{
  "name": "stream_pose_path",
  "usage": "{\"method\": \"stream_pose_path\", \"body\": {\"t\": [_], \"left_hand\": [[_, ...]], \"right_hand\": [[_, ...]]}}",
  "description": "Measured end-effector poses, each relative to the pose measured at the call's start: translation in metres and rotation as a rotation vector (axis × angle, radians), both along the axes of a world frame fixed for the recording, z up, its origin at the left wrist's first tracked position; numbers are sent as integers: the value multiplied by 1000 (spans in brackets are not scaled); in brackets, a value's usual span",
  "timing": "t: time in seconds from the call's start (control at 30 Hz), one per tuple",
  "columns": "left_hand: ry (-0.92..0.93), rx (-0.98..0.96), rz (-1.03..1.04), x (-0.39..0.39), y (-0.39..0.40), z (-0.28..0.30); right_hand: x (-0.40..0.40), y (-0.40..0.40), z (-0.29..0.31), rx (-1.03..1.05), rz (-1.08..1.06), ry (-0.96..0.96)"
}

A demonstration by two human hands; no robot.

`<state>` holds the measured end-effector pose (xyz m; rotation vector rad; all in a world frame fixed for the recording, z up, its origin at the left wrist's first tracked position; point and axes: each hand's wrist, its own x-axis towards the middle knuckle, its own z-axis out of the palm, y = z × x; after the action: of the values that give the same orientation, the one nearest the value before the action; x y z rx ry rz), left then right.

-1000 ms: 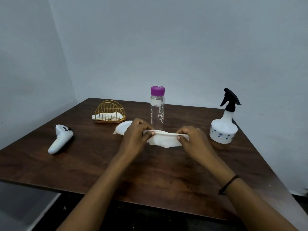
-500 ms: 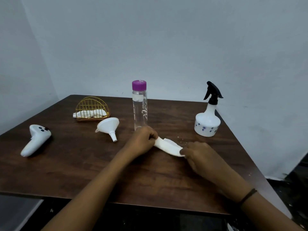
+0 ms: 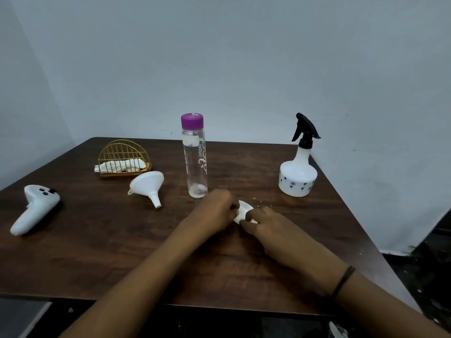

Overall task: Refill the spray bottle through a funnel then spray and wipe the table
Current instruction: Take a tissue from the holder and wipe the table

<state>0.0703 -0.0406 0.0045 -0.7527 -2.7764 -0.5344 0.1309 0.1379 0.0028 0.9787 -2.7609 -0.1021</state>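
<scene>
Since the earlier frames the tissue (image 3: 244, 211) has been gathered from a stretched strip into a small wad, and the two hands have been brought close together over it. The wad is pinched by the left hand (image 3: 217, 211) from one side and by the curled fingers of the right hand (image 3: 266, 224) from the other, just in front of the water bottle (image 3: 194, 154) and low over the table (image 3: 97, 252).

Left of the water bottle the funnel (image 3: 147, 185) is seen lying on its side; behind the funnel stands a wire holder (image 3: 123, 156) with more tissue. Well to the right of the water bottle stands the spray bottle (image 3: 298, 164), its trigger head fitted.

Refilling appears finished, since the water bottle is capped and looks nearly empty. A few pale specks right of the wad may be spray droplets. Wiping is judged to be starting or still ahead.

Most of the wad is covered by the fingers, so its fold cannot be made out. The liquid level in the opaque spray bottle cannot be told.
</scene>
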Motion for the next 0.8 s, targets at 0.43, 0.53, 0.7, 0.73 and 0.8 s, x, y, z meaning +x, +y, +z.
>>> {"method": "stream_pose_path", "body": {"t": [0.43,0.53,0.7,0.73,0.8], "left_hand": [[-4,30,10,-40,33,1],[9,51,10,-42,26,-2],[51,124,29,-48,12,-2],[59,138,38,-48,12,-1],[84,170,56,-49,12,0]], "right_hand": [[-46,17,11,57,-374,-172],[-45,22,17,100,-410,-237],[-2,-7,15,145,-325,-233],[5,-14,14,144,-284,-214],[6,-21,11,133,-229,-179]]}}
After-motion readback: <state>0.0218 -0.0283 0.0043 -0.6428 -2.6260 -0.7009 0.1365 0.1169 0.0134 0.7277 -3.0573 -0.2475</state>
